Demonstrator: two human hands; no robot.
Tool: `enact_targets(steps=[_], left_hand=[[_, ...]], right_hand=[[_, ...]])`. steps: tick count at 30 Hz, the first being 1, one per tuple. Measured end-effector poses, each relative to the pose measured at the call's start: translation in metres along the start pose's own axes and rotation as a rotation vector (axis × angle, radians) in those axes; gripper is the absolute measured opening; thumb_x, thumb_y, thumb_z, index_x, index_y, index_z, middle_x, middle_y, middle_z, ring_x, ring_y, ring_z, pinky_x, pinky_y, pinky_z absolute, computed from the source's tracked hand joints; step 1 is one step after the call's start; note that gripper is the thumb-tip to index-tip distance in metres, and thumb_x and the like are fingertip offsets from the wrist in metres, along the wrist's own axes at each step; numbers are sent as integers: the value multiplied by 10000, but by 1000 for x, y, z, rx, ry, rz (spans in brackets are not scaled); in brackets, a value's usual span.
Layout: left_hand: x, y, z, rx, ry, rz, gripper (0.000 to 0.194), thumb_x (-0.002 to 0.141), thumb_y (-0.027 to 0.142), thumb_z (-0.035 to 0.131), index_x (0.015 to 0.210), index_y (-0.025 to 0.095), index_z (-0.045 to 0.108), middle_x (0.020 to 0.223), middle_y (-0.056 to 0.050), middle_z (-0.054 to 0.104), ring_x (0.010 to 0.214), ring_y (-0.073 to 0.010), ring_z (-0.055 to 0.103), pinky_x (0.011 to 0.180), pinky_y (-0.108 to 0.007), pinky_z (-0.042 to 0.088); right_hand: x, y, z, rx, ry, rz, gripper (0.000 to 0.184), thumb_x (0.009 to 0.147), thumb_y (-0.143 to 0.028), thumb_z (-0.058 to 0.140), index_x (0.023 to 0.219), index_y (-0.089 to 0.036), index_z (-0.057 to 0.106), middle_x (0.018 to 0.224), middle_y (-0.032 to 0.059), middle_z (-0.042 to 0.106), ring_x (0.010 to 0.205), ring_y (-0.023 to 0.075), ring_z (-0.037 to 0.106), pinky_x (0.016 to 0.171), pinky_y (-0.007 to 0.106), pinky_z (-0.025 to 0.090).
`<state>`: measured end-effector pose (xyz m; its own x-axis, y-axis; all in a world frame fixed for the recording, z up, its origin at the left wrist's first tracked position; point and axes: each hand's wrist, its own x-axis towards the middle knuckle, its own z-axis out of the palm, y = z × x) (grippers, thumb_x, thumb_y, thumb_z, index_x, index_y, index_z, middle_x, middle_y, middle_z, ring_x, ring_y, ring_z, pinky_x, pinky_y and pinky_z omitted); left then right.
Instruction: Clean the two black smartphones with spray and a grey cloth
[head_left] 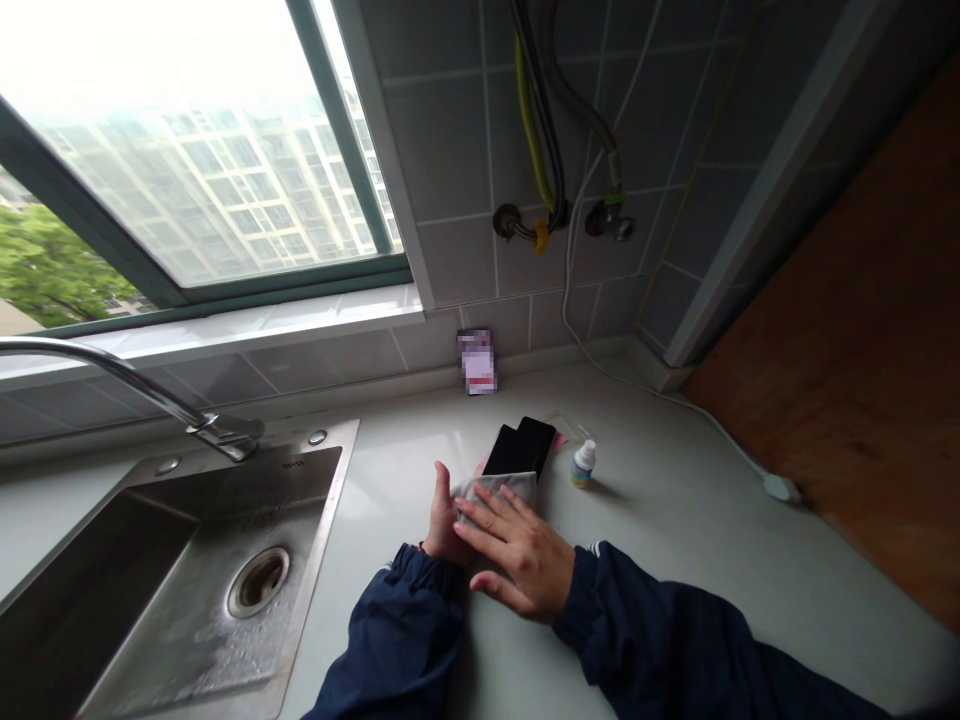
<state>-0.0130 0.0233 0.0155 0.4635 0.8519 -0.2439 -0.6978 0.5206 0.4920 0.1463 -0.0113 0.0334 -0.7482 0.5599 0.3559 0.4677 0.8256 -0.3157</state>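
On the pale countertop [675, 540] lies a black phone [519, 447] with a grey cloth [504, 487] over its near end. My right hand [517, 555] lies flat on the cloth, fingers stretched out and pressing down. My left hand [442, 515] stands on edge against the cloth's left side, fingers straight, partly hidden behind the right hand. A small white dropper bottle [582, 464] with an orange label stands just right of the phone. Something pink [559, 438] peeks out from under the phone's far corner.
A steel sink [187, 590] with a drain [259, 580] fills the left, its tap [135, 385] arching over it. A small box [478, 361] leans on the tiled wall. A white cable [675, 400] runs to a plug [781, 487]. A brown panel [862, 380] borders the right.
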Motion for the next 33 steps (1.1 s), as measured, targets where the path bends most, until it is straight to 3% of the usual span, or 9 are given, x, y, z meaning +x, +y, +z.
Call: enact_targets(steps=[5,10,16,24,29,33], left_hand=[[1,1,-8,-17,-76,-19,816,830,837,343,1296,254,673,1179,-119,721,1350,-327,511,1098,-432,379],[2,-1,-18,-15,-144,-99,914,869,814,282,1502,175,446,1326,-170,638,1314,-366,534,1096,-497,377],[0,-4,-12,74,-250,-109,795,904,755,337,1573,331,270,1379,-144,597,1144,-358,648,922,-506,515],[-1,-6,-12,192,-296,-120,783,910,691,442,1583,392,175,1352,-146,603,971,-336,709,673,-413,586],[-1,-7,-10,161,-260,-79,752,936,646,451,1586,369,194,1418,-127,571,1117,-337,666,882,-466,552],[0,-7,-12,82,-168,14,719,953,632,427,1546,229,364,1448,-131,561,1330,-337,524,1126,-466,370]], right_hand=[[0,3,4,-39,34,7,625,1021,-545,428,1529,-183,397,1607,77,339,1526,284,202,1228,519,244],[0,18,7,-116,126,87,660,1020,-546,406,1569,-190,315,1627,95,283,1528,306,187,1205,562,272],[1,32,2,-193,220,233,652,1041,-536,312,1585,-180,268,1655,93,196,1539,322,120,1206,578,245],[1,34,4,-245,322,311,690,1038,-504,359,1610,-179,152,1655,106,196,1536,331,129,1209,575,231],[2,32,4,-231,270,260,675,1033,-482,384,1599,-158,209,1655,109,191,1538,333,117,1212,571,222],[2,27,2,-187,130,163,695,1016,-517,427,1588,-163,253,1658,98,175,1540,329,104,1217,560,213]])
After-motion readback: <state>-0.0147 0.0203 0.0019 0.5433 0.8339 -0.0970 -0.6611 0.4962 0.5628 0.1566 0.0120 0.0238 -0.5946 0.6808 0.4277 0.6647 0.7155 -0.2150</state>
